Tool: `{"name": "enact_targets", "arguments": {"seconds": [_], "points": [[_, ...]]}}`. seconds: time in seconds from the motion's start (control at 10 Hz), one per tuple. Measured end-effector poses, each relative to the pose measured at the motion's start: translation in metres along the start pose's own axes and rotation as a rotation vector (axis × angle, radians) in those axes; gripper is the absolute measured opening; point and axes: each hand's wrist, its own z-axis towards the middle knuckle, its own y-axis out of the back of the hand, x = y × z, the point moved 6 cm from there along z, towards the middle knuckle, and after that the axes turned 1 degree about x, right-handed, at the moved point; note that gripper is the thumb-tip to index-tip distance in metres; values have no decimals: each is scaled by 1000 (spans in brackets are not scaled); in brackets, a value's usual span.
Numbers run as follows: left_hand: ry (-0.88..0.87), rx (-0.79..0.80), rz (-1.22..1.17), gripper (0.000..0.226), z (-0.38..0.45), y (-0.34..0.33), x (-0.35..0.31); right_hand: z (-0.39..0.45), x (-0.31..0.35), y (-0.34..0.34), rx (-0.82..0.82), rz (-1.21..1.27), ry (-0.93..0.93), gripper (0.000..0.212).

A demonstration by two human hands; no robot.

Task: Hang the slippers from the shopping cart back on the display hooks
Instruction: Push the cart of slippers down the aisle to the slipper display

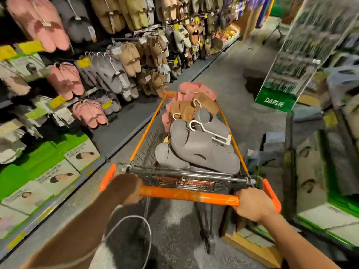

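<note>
Grey, brown, pink slippers [202, 148]; orange cart handle [188, 196]

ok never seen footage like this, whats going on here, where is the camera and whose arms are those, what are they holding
There is no robot here. The one picture comes from a wide-angle camera worn on a person's head, looking forward and down, so the two arms at the bottom are the wearer's own. The left hand and the right hand each grip the orange handle of a shopping cart in a shop aisle. Piled in the cart are grey slippers nearest the handle, brown slippers behind them and pink slippers at the far end; some carry white hangers. Along the left runs a display wall where pink, grey and tan slippers hang in rows. No slipper is in hand yet; the picture is blurred at the edges.
</note>
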Motion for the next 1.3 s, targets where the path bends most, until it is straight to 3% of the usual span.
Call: {"name": "enact_targets", "arguments": {"seconds": [0.1, 0.5, 0.7, 1.0, 1.2, 1.3], "points": [[-86, -43, 285, 20, 10, 64, -25, 32, -9, 17, 15, 38, -80, 24], [-250, -148, 171, 23, 197, 195, -22, 169, -66, 86, 77, 179, -347, 17], [-321, -158, 197, 21, 283, 243, -41, 226, -107, 115, 75, 167, -370, 11], [-356, -148, 252, 20, 409, 324, -89, 325, -205, 152, 76, 179, -437, 27], [-383, -135, 226, 27, 478, 364, -112, 377, -255, 173, 81, 206, -422, 10], [-376, -137, 254, 28, 501, 379, -123, 397, -275, 181, 75, 210, -425, 13]]}}
